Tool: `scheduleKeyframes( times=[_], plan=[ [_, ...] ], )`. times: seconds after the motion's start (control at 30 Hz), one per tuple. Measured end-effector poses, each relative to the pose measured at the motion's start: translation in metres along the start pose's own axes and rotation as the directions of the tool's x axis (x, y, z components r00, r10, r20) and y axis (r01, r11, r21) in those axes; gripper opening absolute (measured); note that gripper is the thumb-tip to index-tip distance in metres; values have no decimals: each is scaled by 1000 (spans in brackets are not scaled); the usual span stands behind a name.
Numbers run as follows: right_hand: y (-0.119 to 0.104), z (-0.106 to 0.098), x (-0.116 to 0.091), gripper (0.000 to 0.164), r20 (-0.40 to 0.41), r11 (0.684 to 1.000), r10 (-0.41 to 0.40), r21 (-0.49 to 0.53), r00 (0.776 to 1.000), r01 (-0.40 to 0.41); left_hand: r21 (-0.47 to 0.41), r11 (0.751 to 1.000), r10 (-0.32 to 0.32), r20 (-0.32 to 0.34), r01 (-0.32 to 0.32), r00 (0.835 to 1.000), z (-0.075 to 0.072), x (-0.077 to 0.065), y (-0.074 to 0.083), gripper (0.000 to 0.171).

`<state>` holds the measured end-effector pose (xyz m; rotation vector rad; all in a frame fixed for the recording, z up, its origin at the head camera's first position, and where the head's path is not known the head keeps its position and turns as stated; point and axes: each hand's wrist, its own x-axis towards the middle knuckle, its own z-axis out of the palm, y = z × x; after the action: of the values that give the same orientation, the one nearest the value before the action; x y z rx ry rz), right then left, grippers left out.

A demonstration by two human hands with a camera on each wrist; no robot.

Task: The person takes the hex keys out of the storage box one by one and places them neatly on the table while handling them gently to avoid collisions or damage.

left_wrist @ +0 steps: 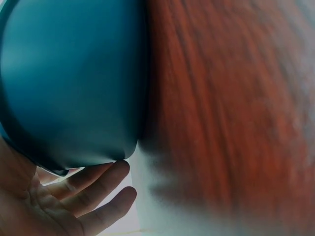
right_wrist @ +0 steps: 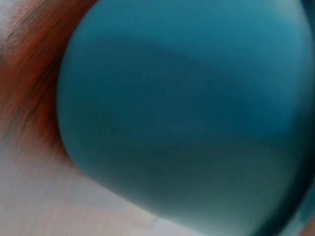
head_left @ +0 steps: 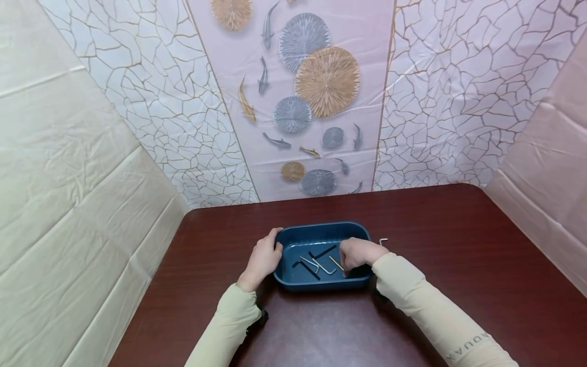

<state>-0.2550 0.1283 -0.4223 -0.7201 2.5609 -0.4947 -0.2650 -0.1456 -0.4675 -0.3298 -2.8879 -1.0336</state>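
Observation:
A blue oblong tray [head_left: 321,286] stands on the table, with several L-shaped hex keys on its floor. Among them are a black hex key [head_left: 326,251], a silver hex key [head_left: 326,267] and a yellowish one [head_left: 336,262]. My left hand [head_left: 264,259] holds the tray's left end, thumb over the rim and fingers along the outer wall, as the left wrist view shows. Inside the right end, my right hand [head_left: 359,253] reaches down with bent fingers beside the yellowish key. Whether those fingertips pinch a key I cannot tell. The right wrist view mostly shows the tray's outer wall [right_wrist: 182,108].
Just right of the tray, a small silver hex key [head_left: 383,239] lies on the dark red-brown table [head_left: 440,219]. Patterned cloth [head_left: 431,117] hangs behind the table's far edge. Pale cloth walls [head_left: 91,204] close off both sides.

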Motion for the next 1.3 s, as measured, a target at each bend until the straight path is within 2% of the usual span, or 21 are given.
scheduleKeyframes(
  times=[0.2,0.43,0.57,0.73,0.83,1.07,1.3],
  plan=[
    [3,2,1,17,-6,1000,-13,-21,1000,13,-11,1000,3,-6,-3,1000,1,0,0,44],
    [8,5,2,20,-17,998,-58,16,998,58,-8,1000,9,-9,-9,1000,1,-1,-1,43],
    [7,6,0,19,-38,999,-47,24,998,48,-11,1000,16,-4,-16,1000,2,-2,-1,43],
    [7,8,1,45,-45,998,-48,27,998,49,-26,999,22,0,-22,1000,1,-4,1,43],
    [9,9,2,53,-50,998,-51,38,997,53,-30,999,23,-3,-23,1000,0,-4,2,43],
    [11,4,2,44,-89,990,-34,133,995,46,-20,1000,15,-1,-15,1000,0,-4,1,43],
    [11,-8,-4,45,-130,985,-32,164,991,53,-23,1000,16,-3,-16,1000,0,-3,1,44]
  ],
)
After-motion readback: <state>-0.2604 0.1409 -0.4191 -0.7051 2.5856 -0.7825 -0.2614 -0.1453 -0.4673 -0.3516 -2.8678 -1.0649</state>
